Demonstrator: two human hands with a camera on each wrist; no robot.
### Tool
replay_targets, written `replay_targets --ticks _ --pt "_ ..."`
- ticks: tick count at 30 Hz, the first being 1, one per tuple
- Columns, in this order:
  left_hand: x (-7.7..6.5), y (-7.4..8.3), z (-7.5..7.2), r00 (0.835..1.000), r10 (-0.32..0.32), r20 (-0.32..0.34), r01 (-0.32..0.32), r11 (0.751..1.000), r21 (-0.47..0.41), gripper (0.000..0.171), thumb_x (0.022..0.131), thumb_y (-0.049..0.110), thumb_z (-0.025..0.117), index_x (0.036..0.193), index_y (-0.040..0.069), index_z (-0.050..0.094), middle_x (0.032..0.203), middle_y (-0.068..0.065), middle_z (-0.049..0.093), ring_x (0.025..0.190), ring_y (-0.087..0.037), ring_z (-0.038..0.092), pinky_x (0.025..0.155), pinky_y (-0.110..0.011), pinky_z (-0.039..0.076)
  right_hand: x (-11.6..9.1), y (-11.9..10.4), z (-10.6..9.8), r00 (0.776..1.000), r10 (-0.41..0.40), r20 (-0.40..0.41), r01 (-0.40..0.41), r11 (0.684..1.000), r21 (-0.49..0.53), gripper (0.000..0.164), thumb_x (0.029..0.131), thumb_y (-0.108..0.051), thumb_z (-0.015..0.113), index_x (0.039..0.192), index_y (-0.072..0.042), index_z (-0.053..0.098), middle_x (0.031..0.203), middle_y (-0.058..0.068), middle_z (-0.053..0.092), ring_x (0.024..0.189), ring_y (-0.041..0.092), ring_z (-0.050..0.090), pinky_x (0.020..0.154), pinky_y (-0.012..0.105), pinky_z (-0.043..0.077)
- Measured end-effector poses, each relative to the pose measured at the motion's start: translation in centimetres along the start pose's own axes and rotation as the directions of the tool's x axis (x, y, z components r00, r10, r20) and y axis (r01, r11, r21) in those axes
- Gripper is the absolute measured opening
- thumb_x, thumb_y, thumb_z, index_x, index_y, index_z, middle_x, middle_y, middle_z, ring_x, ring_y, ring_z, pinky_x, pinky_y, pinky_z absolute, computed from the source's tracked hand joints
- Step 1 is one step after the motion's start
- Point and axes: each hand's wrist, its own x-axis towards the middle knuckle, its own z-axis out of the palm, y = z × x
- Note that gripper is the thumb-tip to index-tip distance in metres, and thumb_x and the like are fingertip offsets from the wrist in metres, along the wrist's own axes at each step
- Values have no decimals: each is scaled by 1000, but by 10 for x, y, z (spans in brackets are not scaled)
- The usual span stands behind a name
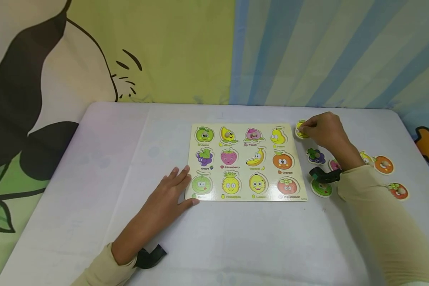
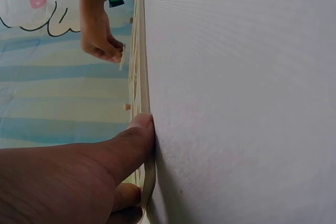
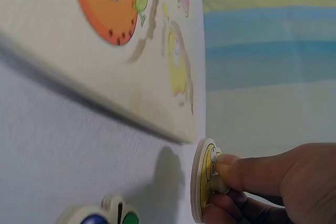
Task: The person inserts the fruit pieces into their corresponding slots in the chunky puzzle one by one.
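Note:
My right hand (image 1: pixel 325 129) pinches a yellow fruit puzzle piece (image 3: pixel 205 182) by its knob, just past the upper right corner of the wooden fruit puzzle board (image 1: pixel 214 167). In the right wrist view the piece stands tilted on edge, its face toward the fingers. My left hand (image 1: pixel 168 190) rests at the board's lower left corner, fingers extended along the left side and thumb (image 2: pixel 142 124) against the front edge. In the board's top row, the apple (image 1: pixel 204 135), the yellow fruit beside it and the peach (image 1: pixel 254 135) have knobs.
Right of the board lie loose pieces: grapes (image 1: pixel 316 156), a green round fruit (image 1: pixel 321 188), an orange (image 1: pixel 383 165) and a red fruit (image 1: pixel 398 191), plus others partly under the right wrist. A printed curtain (image 1: pixel 271 51) hangs behind the white table (image 1: pixel 243 238).

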Motion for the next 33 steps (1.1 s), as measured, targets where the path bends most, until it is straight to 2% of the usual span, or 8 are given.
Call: replay_targets --ticks 5,20,25,33 --pt "1 0 -1 1000 -2 -7 2 1000 5 77 74 27 86 138 -1 53 150 -16 38 139 -43 30 107 -59 30 1 -9 8 1000 -6 -13 6 1000 18 24 93 -13 67 104 8 71 101 24 66 83 34 59 67 44 49" --pt "1 0 0 1000 -13 0 13 1000 -1 76 74 27 86 137 -1 53 150 -16 38 139 -42 29 107 -58 28 1 -33 24 990 -137 24 135 990 51 20 91 -12 69 99 6 73 101 25 68 86 33 61 68 42 48" --pt "1 0 0 1000 -16 5 16 1000 3 76 74 28 86 137 -1 53 151 -15 38 139 -42 29 107 -58 28 1 -38 28 989 -138 42 136 989 60 20 91 -12 69 97 6 74 100 25 68 90 35 60 71 45 48" --pt "1 -1 1 1000 -14 10 15 1000 -5 77 75 29 86 138 -1 53 151 -15 37 140 -42 28 108 -58 28 2 -42 33 989 -134 63 132 990 39 18 90 -11 69 95 5 75 97 23 70 87 34 61 68 43 47"
